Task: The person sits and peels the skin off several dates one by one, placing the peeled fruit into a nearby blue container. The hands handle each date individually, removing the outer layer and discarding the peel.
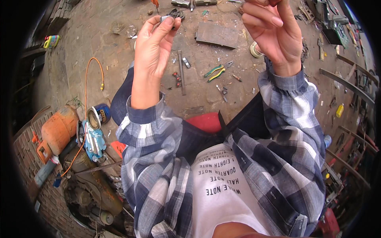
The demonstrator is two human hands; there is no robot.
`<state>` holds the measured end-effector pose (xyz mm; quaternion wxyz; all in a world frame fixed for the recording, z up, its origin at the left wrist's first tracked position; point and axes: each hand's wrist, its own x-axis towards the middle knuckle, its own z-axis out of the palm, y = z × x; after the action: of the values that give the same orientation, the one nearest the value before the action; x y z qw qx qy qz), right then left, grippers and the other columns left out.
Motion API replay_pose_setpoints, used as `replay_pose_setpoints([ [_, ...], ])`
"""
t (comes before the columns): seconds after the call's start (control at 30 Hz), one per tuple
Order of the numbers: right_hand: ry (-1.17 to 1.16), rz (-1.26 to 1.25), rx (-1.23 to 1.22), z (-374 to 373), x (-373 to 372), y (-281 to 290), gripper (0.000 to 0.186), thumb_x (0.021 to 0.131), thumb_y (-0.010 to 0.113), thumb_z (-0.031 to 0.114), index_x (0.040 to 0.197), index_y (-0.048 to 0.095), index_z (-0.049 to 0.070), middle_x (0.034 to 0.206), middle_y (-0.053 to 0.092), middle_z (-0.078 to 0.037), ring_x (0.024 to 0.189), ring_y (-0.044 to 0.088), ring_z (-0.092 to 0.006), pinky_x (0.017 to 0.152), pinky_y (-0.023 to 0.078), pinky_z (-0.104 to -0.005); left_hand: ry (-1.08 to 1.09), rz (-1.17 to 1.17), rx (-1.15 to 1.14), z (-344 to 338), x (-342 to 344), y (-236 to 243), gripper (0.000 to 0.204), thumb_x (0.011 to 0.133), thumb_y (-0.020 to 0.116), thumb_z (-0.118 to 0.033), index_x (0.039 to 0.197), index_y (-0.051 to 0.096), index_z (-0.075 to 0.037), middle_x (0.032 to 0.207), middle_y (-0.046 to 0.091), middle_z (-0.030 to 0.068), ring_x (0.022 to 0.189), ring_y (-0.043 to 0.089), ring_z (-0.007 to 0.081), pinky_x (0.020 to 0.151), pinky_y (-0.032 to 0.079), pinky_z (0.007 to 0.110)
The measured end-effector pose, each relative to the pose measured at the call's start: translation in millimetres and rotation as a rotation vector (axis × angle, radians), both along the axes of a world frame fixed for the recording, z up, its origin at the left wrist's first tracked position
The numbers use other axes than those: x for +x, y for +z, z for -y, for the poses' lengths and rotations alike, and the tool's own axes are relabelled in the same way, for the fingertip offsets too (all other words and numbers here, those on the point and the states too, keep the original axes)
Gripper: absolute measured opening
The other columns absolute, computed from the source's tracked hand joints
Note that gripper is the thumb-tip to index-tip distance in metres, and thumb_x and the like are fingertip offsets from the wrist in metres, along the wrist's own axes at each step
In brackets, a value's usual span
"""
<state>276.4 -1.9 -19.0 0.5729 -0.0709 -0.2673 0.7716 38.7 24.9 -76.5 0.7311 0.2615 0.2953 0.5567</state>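
My left hand (152, 51) is raised at the upper left, its thumb and fingers pinched on a small pale grey piece (164, 18) whose kind I cannot make out. Just behind those fingertips a dark round part (177, 14) shows. At the upper right, my right hand (274, 39) has its fingers curled round a red thing (274, 2), mostly cut off by the picture's top edge. On the ground between my arms lie pliers (216, 73) with green and yellow handles, a long metal bar (181, 73) and a dark metal plate (216, 35).
A red seat (204, 122) is under me. To the left stand an orange gas cylinder (59, 129) with an orange hose (86, 87) and an open can (99, 115). On the right are long metal strips (349, 84) and a yellow bottle (340, 110).
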Motion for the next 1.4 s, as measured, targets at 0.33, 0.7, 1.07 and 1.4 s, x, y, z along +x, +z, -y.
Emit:
replay_pose_setpoints([
  [0.33, 0.018, 0.021, 0.027, -6, 9, -16, 0.027, 0.096, 0.049, 0.030, 0.113, 0.058, 0.011, 0.101, 0.049, 0.002, 0.063, 0.038, -0.0012, 0.063, 0.031, -0.0195, 0.005, 0.177, -0.018, 3, 2, 0, 0.012, 0.088, 0.059, -0.004, 0.096, 0.056, 0.005, 0.095, 0.060, 0.0097, 0.103, 0.057, 0.0247, 0.097, 0.047, 0.031],
  [0.7, -0.017, 0.065, -0.014, -1, 2, 2, 0.022, 0.097, 0.050, 0.024, 0.104, 0.044, 0.005, 0.088, 0.036, 0.003, 0.060, 0.036, 0.0023, 0.062, 0.029, -0.0177, 0.089, 0.237, -0.128, 4, 2, -7, 0.018, 0.093, 0.054, -0.012, 0.100, 0.053, 0.004, 0.102, 0.060, 0.0177, 0.100, 0.060, 0.0268, 0.089, 0.052, 0.030],
  [1.07, -0.053, -0.024, 0.006, -5, 13, 1, 0.027, 0.097, 0.048, 0.025, 0.108, 0.053, 0.001, 0.089, 0.041, 0.002, 0.063, 0.035, -0.0002, 0.059, 0.030, -0.0184, -0.037, 0.162, -0.110, 5, -1, 3, 0.038, 0.098, 0.044, -0.034, 0.100, 0.055, 0.002, 0.093, 0.060, 0.0135, 0.072, 0.055, 0.0165, 0.061, 0.047, 0.025],
  [1.4, -0.075, -0.155, 0.028, -5, 28, 15, 0.025, 0.096, 0.051, 0.022, 0.108, 0.053, 0.001, 0.091, 0.040, 0.000, 0.061, 0.035, -0.0003, 0.058, 0.031, -0.0169, 0.083, -0.755, 0.363, 6, 5, 6, 0.028, 0.094, 0.052, -0.026, 0.080, 0.059, -0.002, 0.074, 0.053, 0.0009, 0.062, 0.044, 0.0093, 0.057, 0.035, 0.023],
])
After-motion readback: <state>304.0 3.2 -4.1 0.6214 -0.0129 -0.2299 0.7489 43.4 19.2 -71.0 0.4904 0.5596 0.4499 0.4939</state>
